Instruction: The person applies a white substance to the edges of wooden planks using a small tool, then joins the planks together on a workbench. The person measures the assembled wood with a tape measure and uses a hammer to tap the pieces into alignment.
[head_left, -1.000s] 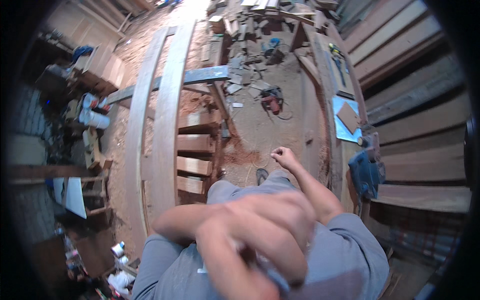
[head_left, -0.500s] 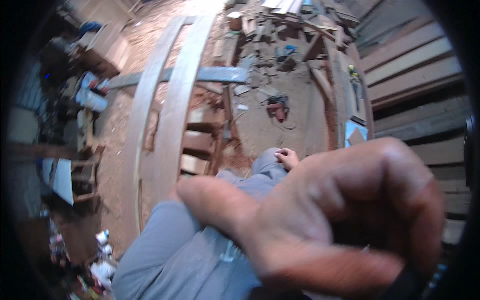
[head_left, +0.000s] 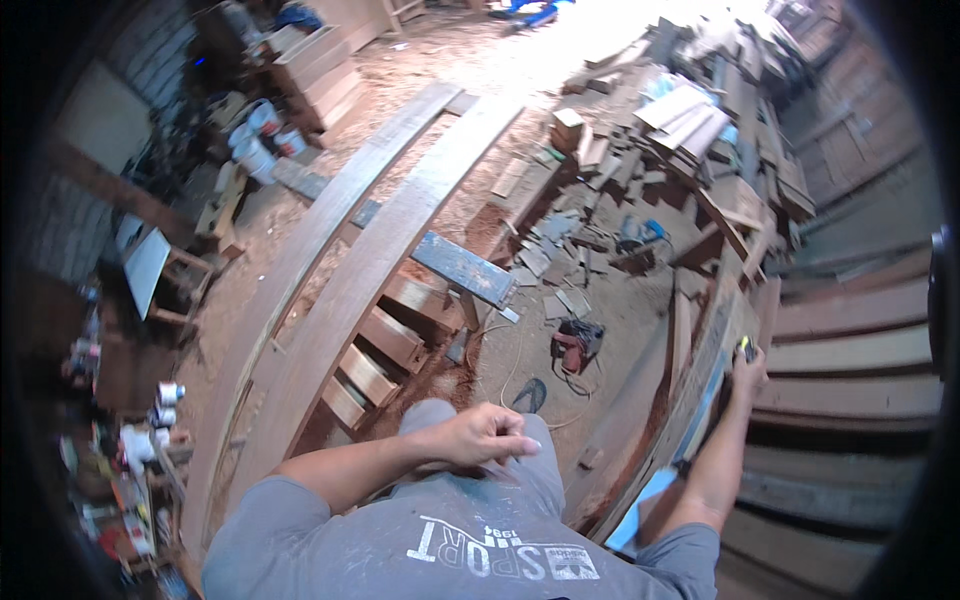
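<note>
Wooden board (head_left: 700, 380) on edge by the right hand (head_left: 745, 368), which is closed over its top edge with a small dark-and-yellow thing under the fingers, too small to identify. Left hand (head_left: 485, 435) loosely curled, holding nothing, resting on the grey-trousered knee (head_left: 440, 415). Just beyond the left hand: a sandal (head_left: 530, 395) and a red power tool (head_left: 577, 343) on the sawdust floor. Left of that hand, two long curved planks (head_left: 370, 270) over short crosspieces. Scrap wood pile (head_left: 680, 120) well ahead of both hands.
</note>
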